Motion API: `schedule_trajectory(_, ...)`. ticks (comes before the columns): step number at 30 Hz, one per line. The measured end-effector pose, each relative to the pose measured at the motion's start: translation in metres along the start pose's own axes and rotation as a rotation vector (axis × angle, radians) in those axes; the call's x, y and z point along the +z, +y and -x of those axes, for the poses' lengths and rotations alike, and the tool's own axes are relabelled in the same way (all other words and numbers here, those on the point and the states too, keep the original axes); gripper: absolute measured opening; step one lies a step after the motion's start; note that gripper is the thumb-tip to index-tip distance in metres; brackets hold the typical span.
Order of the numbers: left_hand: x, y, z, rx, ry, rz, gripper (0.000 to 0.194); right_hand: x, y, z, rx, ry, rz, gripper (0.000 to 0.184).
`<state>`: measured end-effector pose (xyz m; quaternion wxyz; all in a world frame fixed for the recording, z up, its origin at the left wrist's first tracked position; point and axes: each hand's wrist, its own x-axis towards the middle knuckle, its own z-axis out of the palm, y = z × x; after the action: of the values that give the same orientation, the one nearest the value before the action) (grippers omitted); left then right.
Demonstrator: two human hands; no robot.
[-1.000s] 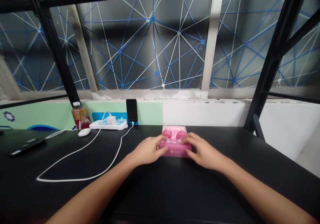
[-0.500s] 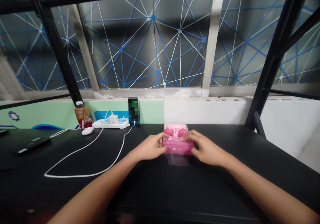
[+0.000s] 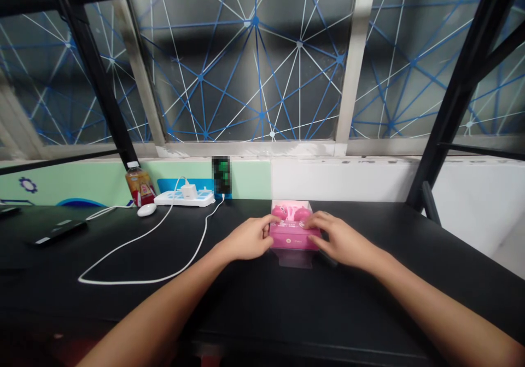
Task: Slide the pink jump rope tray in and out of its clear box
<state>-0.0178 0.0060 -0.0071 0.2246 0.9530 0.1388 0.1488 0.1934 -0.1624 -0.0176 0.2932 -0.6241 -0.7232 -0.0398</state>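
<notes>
A pink box [image 3: 293, 241] lies on the black table in front of me, with a clear plastic flap [image 3: 296, 258] spread on the table at its near side. Two round pink pieces [image 3: 302, 214] show through the far part of the box; I cannot make out exactly what they are. My left hand [image 3: 252, 238] grips the left side, fingertips on top and thumb at the near left corner. At the right side, my right hand [image 3: 334, 240] holds the box with its fingers on the top and the thumb against the front face.
To the left, a white cable [image 3: 118, 283] loops over the table [image 3: 254, 318] from a white power strip [image 3: 164, 198]. Near it are a drink bottle [image 3: 140, 185], a white mouse [image 3: 146, 210], a propped phone [image 3: 222, 174] and a flat black device [image 3: 61, 232]. Black frame posts [image 3: 451, 104] flank the window.
The whole view has shifted slightly. Both hands stay on the pink box, and the right thumb has moved a little inward over its front face.
</notes>
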Motion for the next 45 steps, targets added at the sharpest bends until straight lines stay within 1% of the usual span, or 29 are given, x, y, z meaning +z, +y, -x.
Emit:
schedule_trajectory(3,-0.001,0.003,0.002,0.028,-0.012,-0.002,0.045,0.000,-0.001,-0.001,-0.009,0.003,0.012,0.020)
schedule_trajectory(5,-0.005,0.003,0.001,0.031,-0.025,0.019,0.041,-0.001,-0.002,0.000,-0.013,0.001,0.015,0.019)
schedule_trajectory(7,-0.016,-0.003,-0.001,0.016,-0.020,0.032,0.038,-0.002,-0.004,0.000,-0.013,-0.006,0.016,0.019)
schedule_trajectory(8,-0.025,-0.009,-0.003,-0.005,0.003,0.020,0.037,-0.003,-0.004,0.000,-0.013,-0.009,0.016,0.019)
schedule_trajectory(10,-0.047,-0.029,-0.009,-0.107,0.084,-0.084,0.034,-0.005,-0.004,0.000,-0.012,-0.012,0.011,0.020)
schedule_trajectory(11,-0.060,-0.043,-0.012,-0.206,0.137,-0.189,0.032,-0.005,-0.003,0.000,-0.010,-0.010,0.008,0.020)
schedule_trajectory(12,-0.073,-0.057,-0.015,-0.333,0.192,-0.304,0.030,-0.006,-0.003,0.000,-0.009,-0.009,0.006,0.021)
schedule_trajectory(13,-0.086,-0.073,-0.018,-0.410,0.223,-0.353,0.029,-0.007,-0.002,0.000,-0.007,-0.010,0.004,0.021)
schedule_trajectory(15,-0.104,-0.102,-0.022,-0.510,0.249,-0.412,0.030,-0.008,0.000,-0.001,-0.005,-0.014,0.003,0.022)
schedule_trajectory(17,-0.111,-0.128,-0.023,-0.568,0.235,-0.454,0.036,-0.009,0.002,-0.002,-0.004,-0.023,0.005,0.022)
schedule_trajectory(19,-0.109,-0.148,-0.022,-0.569,0.197,-0.481,0.044,-0.009,0.002,-0.002,-0.002,-0.028,0.008,0.022)
schedule_trajectory(21,-0.102,-0.161,-0.021,-0.546,0.144,-0.492,0.050,-0.008,0.002,-0.003,-0.001,-0.028,0.009,0.022)
schedule_trajectory(24,-0.094,-0.174,-0.023,-0.531,0.102,-0.510,0.057,-0.005,0.002,-0.003,-0.002,-0.024,0.011,0.020)
schedule_trajectory(26,-0.093,-0.179,-0.027,-0.528,0.087,-0.523,0.059,-0.004,0.002,-0.004,-0.003,-0.024,0.015,0.019)
schedule_trajectory(31,-0.095,-0.186,-0.035,-0.543,0.050,-0.549,0.060,-0.004,0.005,-0.005,-0.004,-0.023,0.008,0.021)
schedule_trajectory(35,-0.093,-0.189,-0.038,-0.560,0.039,-0.568,0.060,-0.004,0.006,-0.005,-0.002,-0.023,0.002,0.022)
schedule_trajectory(45,-0.089,-0.188,-0.042,-0.576,0.029,-0.599,0.061,-0.005,0.007,-0.005,0.003,-0.026,0.015,0.022)
